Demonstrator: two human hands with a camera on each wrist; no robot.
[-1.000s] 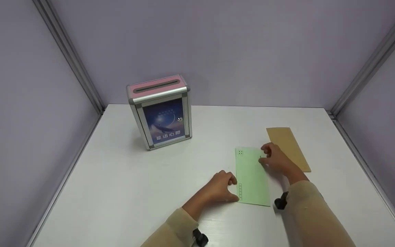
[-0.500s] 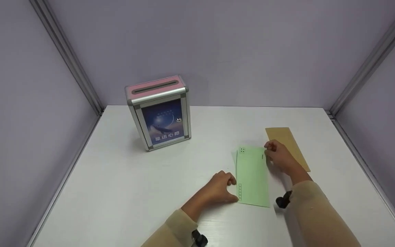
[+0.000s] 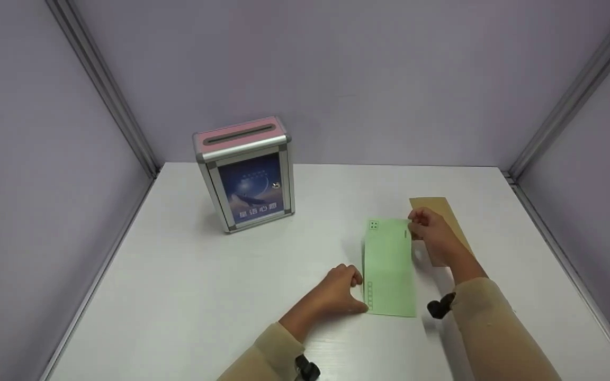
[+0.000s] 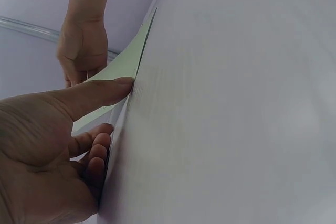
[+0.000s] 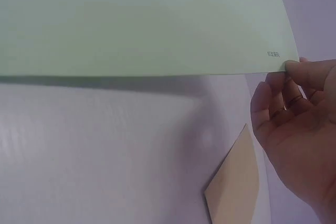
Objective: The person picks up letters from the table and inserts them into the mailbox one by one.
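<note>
Hands work one green envelope [image 3: 388, 270] between them, near the front of the white table [image 3: 220, 286]. Right hand [image 3: 432, 236] pinches the envelope's far right corner, thumb and fingers curled onto the edge; that end rides clear of the tabletop, and the right wrist view shows a shadow band under the lifted long edge [image 5: 142, 24]. Left hand [image 3: 339, 293] sits at the near left corner, fingers curled loosely; in the left wrist view the thumb [image 4: 92, 95] presses onto the paper's edge where it meets the table, pinning that end so it acts as a hinge while the other end rises. Whether the left fingers get under the paper, cannot tell.

Brown envelope [image 3: 445, 219] lies flat just beyond and to the right of the right hand, partly hidden behind it, apart from the green one. Likely set aside there to stay out of the lift.

Letter box [image 3: 245, 172], pink top with a slot [image 3: 240, 133], stands upright toward the back left, well apart from both hands. Slot faces up.

Room to move: bare tabletop between the green envelope and the box, nothing lying across it. Walls [image 3: 337, 69] close in on the back and both sides; the table's right edge [image 3: 559, 248] runs near the brown envelope, so less slack on that side.
</note>
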